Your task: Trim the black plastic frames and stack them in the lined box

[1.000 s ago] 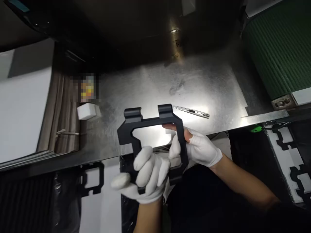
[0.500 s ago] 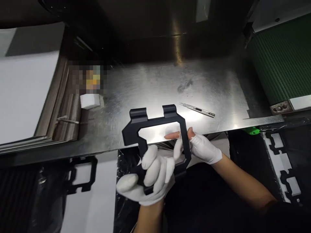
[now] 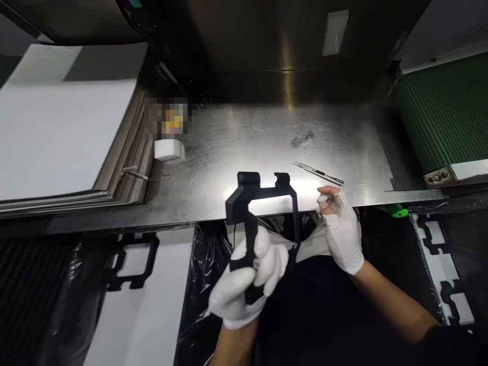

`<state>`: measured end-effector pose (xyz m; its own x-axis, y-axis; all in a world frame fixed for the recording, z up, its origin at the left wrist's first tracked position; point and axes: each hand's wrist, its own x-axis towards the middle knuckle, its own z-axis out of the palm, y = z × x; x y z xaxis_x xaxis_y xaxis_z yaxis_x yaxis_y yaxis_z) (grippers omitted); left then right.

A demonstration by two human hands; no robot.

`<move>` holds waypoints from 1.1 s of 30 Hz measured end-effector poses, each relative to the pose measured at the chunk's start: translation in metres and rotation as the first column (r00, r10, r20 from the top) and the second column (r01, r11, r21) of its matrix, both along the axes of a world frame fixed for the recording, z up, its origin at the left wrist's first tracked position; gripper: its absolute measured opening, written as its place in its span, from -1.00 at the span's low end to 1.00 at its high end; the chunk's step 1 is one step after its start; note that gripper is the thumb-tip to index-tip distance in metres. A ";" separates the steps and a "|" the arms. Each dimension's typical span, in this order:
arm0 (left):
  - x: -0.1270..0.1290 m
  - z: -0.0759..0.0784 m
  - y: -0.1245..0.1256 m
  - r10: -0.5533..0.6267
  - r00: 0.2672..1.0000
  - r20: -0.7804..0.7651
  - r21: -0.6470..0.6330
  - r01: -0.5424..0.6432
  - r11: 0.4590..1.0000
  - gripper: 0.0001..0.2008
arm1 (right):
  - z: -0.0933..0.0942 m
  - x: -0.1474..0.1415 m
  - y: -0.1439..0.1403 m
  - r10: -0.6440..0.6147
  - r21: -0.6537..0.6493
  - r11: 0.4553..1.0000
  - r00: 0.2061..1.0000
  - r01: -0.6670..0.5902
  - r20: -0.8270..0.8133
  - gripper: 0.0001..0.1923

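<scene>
The left hand gripped a black frame, not yet laid down; the right hand, loosely curled, held nothing visible. Similar frames already lay either side.

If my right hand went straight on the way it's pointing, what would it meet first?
Your right hand would probably meet the slim knife lying on the metal table. Its height above the table is unclear, so it might pass over.
</scene>
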<state>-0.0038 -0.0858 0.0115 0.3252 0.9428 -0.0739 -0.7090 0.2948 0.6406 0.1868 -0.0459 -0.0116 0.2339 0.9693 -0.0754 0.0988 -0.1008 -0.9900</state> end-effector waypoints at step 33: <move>0.046 -0.048 -0.024 -0.012 0.515 -0.857 0.302 0.521 0.798 -0.40 | 0.006 0.044 -0.093 0.017 0.022 1.000 0.991 -0.015 -0.133 -0.39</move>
